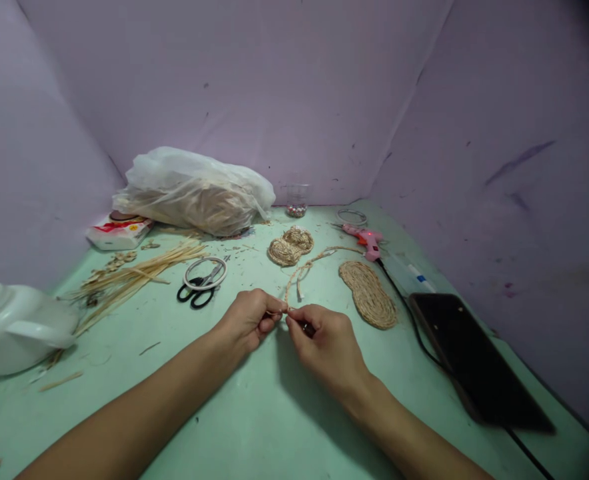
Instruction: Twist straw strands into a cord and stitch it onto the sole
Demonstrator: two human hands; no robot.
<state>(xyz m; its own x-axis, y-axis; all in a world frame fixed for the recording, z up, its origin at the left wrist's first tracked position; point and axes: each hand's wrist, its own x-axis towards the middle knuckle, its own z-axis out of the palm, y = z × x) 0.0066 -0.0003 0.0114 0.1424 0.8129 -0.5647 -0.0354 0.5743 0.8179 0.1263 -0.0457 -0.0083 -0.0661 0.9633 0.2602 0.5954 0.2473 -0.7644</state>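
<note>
My left hand (252,317) and my right hand (327,340) meet at the middle of the table, fingertips almost touching. Both pinch the near end of a thin braided straw cord (304,267). From my fingers the cord runs away and curves right toward a pink glue gun (367,240); a short loose tail hangs off it. Beyond my hands lies a woven straw piece (290,247) made of two rounded parts. A flat, sole-shaped woven straw piece (368,295) rests to the right of my right hand.
Black-handled scissors (202,285) lie under a white ring (205,273), near loose straw strands (139,277). At the back sit a stuffed plastic bag (194,190) and a clear cup of beads (297,210). A white pot (19,327) stands left; a dark tablet (479,360) and cable lie right.
</note>
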